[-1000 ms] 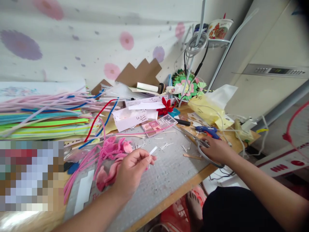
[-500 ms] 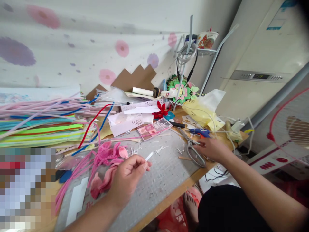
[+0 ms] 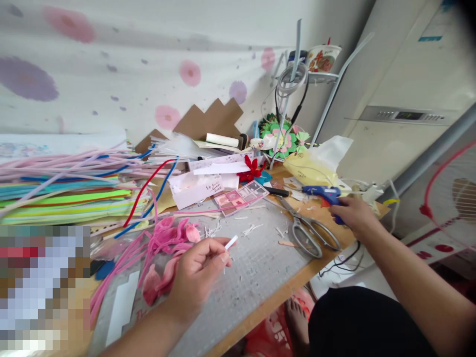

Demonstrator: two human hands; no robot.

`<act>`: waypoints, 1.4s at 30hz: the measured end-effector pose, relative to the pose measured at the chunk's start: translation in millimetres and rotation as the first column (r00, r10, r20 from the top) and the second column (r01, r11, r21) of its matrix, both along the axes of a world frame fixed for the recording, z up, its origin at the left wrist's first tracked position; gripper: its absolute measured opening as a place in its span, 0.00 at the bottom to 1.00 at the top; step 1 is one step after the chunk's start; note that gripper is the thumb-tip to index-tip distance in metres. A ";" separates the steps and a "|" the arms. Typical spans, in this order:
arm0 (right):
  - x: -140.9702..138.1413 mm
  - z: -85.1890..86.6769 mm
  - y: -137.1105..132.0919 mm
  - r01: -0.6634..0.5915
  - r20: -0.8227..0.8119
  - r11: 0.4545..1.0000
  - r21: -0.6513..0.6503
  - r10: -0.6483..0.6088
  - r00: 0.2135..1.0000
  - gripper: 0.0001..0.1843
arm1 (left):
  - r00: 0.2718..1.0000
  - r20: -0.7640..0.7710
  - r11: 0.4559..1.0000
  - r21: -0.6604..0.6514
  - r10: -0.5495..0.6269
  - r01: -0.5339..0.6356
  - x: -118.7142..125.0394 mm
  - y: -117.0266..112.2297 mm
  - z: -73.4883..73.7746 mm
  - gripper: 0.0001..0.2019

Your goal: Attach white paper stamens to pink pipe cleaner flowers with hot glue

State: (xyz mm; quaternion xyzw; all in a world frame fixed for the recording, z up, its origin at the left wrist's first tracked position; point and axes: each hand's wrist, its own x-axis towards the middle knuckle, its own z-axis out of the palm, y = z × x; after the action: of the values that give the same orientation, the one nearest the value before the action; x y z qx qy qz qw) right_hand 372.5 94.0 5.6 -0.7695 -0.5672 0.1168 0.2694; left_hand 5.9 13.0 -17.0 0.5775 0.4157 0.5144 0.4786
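Note:
Between thumb and fingers, my left hand (image 3: 204, 263) pinches a small white strip (image 3: 231, 242) above the grey cutting mat (image 3: 245, 287). At the right side of the table, my right hand (image 3: 351, 214) is closed around the handle of a blue glue gun (image 3: 323, 192), whose nozzle points left. Large metal scissors (image 3: 307, 235) lie just below it on the mat's edge. Left of my left hand are pink fuzzy stems (image 3: 163, 238) and pink petal shapes (image 3: 150, 285). White scraps (image 3: 251, 229) are scattered on the mat.
Bundles of coloured pipe cleaners (image 3: 67, 198) fill the table's left. A pink makeup palette (image 3: 240, 198), a red flower (image 3: 251, 169) and a yellow tissue pack (image 3: 310, 168) stand behind the mat. A thin metal stand (image 3: 284, 109) rises at the back. Black cable (image 3: 344, 263) hangs past the right edge.
My right hand has moved right from the scissors' handles and taken hold of the glue gun, now raised slightly. The left hand still pinches the white strip, tilted a little differently.

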 end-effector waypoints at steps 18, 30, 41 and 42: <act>-113.3 6.6 -82.3 -0.643 -0.710 0.764 -0.052 0.424 0.562 0.13 | 0.989 -0.130 0.991 0.123 0.076 -0.060 4.5 -6.6 19.9 0.08; -107.3 4.9 -83.0 -0.611 -0.736 0.783 -0.113 0.347 0.582 0.12 | 0.986 -0.161 0.979 0.202 0.045 -0.012 1.3 -9.9 23.0 0.10; -111.8 10.4 -86.2 -0.570 -0.712 0.815 -0.107 0.337 0.616 0.12 | 0.973 -0.228 0.971 0.240 0.048 0.008 1.5 -8.8 24.9 0.10; -111.9 10.0 -86.2 -0.570 -0.715 0.815 -0.103 0.338 0.612 0.12 | 0.969 -0.240 0.970 0.244 0.051 0.009 1.0 -9.0 24.5 0.10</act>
State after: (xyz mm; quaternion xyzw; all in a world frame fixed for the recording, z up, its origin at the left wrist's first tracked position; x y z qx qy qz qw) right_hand 260.6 7.8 15.7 -0.5355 -0.5832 0.5399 0.2857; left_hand 6.9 4.0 7.5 0.6863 0.4113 0.4916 0.3437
